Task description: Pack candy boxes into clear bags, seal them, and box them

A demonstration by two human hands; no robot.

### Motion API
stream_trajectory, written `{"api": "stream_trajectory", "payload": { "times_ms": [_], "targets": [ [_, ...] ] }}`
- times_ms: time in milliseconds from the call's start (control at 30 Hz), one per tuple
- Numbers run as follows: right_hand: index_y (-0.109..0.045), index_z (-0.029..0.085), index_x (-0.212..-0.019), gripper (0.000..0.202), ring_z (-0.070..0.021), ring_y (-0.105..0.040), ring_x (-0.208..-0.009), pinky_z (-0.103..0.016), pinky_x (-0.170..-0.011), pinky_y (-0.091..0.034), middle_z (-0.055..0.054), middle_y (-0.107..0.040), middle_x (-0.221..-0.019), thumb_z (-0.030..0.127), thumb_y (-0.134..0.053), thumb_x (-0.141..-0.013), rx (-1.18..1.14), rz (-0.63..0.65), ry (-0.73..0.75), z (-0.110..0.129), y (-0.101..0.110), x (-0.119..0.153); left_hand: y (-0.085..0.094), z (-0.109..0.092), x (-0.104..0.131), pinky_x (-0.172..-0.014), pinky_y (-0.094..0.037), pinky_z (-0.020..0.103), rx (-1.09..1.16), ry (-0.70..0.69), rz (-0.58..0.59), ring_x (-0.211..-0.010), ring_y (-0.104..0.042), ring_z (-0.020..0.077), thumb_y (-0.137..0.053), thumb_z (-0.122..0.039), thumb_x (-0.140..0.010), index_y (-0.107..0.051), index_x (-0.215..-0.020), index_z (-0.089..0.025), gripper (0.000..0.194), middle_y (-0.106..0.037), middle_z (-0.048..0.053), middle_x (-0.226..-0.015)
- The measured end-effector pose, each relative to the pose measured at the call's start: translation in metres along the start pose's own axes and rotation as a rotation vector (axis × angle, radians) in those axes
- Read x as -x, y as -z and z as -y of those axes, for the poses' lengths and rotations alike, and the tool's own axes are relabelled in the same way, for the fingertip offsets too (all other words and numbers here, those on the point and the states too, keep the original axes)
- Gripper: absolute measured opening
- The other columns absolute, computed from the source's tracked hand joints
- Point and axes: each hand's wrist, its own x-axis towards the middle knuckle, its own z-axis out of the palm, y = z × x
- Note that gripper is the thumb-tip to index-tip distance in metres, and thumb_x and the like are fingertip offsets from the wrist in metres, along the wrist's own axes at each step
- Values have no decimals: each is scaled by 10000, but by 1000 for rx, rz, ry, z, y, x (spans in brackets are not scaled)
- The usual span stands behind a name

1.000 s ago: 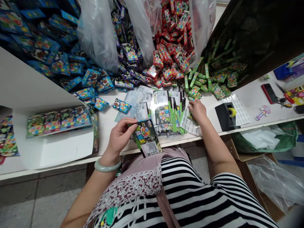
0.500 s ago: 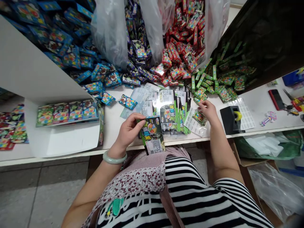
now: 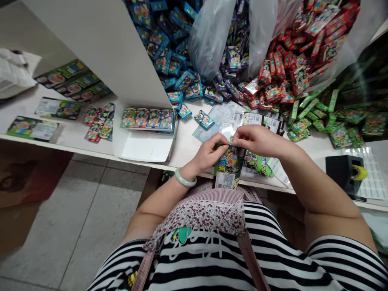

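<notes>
Holding: left hand, 1, thumb and forefinger pinching the top edge of 1 black pouch
Right hand: 1, fingertips drawn together at the same edge, just beside the left fingertips; whether they pinch the edge or only touch it cannot be told
Pouch position: in front of the apron, at the near edge of the white table; its top is partly covered by the fingers
Bangle: 1, on the left wrist
Stacked pouches: several, beyond and beside the held one; exact count blocked by the right hand and forearm
Heaps of small boxes: 4, namely blue, purple, red and green; single boxes overlap too much to count; blue, purple and red are cut off at the top, green is dim at the right
Loose blue box: 1, lying apart, near the left hand
White tray: 1, with 4 box fronts in a row
Flat pouches, far left: 2, lettering too small to read
Tape dispenser: 1, covering part of 1 label sheet
</notes>
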Motion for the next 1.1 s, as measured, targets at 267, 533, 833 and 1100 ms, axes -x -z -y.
{"api": "stream_trajectory", "payload": {
  "times_ms": [267,533,833,1100],
  "targets": [
    [-584,186,-714,155,-118,-490,-616,-260,-616,-335,18,-573,-647,242,-600,-858,45,39,-98,4,1,-7,-1,0,-3,-791,-480,299,42,65,-12,-830,-578,145,-542,-351,-960,-582,-891,-193,177,-608,13,-863],
    [-589,191,-700,151,-133,-492,-633,-273,-598,-329,4,-577,-647,269,-629,-822,23,-19,-180,-2,-5,-14,-9,5,-4,-793,-483,285,-31,86,-117,-835,-583,135,-670,-325,-901,-557,-905,-199,169,-614,5,-874],
    [-621,214,-794,391,-134,-559,-610,-272,-574,-446,14,-622,-695,431,-844,-557,-822,190,-399,-34,-22,-20,-11,9,26,-726,-584,320,292,192,85,-869,-675,176,-607,-553,-911,-542,-1185,-197,455,-675,66,-981],
    [-698,275,-836,408,-162,-573,-654,-319,-605,-487,-16,-635,-753,547,-866,-583,-803,-99,-243,-40,-8,-9,114,-59,41,-886,-610,407,-258,-94,-540,-982,-701,214,-588,-617,-912,-588,-1149,-258,431,-704,49,-1057]
  ]
}}
